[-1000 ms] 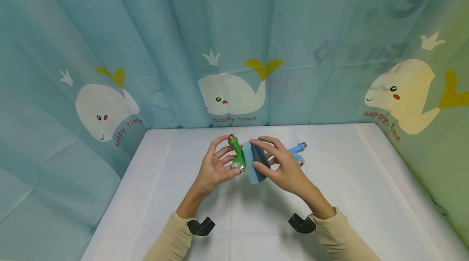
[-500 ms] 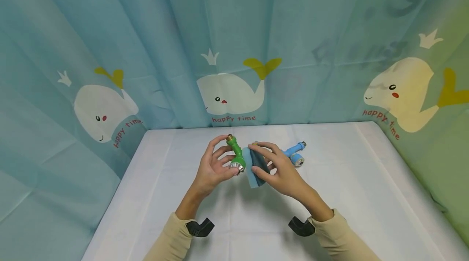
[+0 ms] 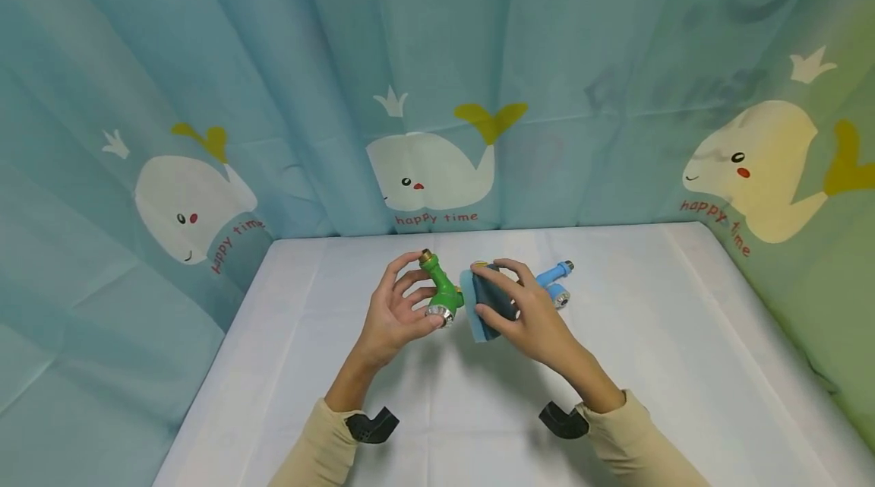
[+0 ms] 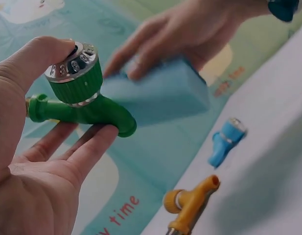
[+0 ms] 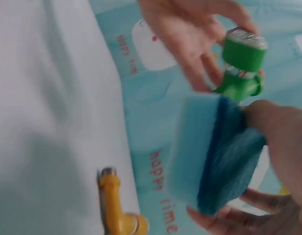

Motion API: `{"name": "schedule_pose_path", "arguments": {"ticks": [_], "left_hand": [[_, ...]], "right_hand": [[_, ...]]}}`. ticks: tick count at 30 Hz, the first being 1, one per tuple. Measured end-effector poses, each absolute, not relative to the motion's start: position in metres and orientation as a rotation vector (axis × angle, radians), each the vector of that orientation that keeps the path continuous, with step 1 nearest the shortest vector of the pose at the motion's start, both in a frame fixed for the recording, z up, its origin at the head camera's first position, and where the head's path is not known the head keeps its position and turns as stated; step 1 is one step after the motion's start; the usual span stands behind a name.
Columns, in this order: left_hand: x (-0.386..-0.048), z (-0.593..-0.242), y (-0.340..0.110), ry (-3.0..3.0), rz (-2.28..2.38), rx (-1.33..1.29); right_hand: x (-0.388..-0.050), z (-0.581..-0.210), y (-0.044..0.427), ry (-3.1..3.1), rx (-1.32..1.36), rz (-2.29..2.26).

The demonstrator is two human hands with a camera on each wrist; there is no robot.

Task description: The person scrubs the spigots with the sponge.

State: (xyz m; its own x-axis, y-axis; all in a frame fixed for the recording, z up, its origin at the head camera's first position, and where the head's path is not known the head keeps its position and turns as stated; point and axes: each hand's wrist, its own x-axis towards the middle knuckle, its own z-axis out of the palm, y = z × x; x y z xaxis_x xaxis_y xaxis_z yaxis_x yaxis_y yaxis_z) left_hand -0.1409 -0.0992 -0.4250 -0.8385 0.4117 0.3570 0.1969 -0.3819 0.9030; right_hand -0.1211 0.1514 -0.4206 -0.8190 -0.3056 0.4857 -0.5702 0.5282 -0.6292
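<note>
My left hand (image 3: 388, 320) holds a green tap (image 3: 443, 291) above the table, thumb on its silver-rimmed knob and fingertips under the body. Tiny markings circle the knob (image 4: 72, 66) in the left wrist view. To the right, my right hand (image 3: 540, 320) grips a sponge (image 3: 492, 303) between thumb and fingers. The sponge has a light blue foam side (image 5: 192, 147) and a dark blue scouring side (image 5: 231, 156). Its foam side faces the green tap, close to the spout end; whether they touch I cannot tell.
A blue tap (image 3: 557, 291) lies on the white table (image 3: 656, 365) behind my right hand. Near it lies a yellow tap (image 4: 192, 203), mostly hidden in the head view. A blue-green whale-print curtain (image 3: 567, 31) stands at the table's back edge.
My right hand moved the sponge down and left against the green tap, then back up and right. The green tap is turned slightly, showing more of its spout. The left hand stays nearly still.
</note>
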Motion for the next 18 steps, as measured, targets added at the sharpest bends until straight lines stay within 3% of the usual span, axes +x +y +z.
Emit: {"name": "schedule_pose_path", "arguments": {"ticks": [18], "left_hand": [[-0.1421,-0.4276,-0.1025,1.615,2.347,0.888]], "right_hand": [[-0.1237,-0.4169,0.1495,-2.438,0.827,1.188]]}}
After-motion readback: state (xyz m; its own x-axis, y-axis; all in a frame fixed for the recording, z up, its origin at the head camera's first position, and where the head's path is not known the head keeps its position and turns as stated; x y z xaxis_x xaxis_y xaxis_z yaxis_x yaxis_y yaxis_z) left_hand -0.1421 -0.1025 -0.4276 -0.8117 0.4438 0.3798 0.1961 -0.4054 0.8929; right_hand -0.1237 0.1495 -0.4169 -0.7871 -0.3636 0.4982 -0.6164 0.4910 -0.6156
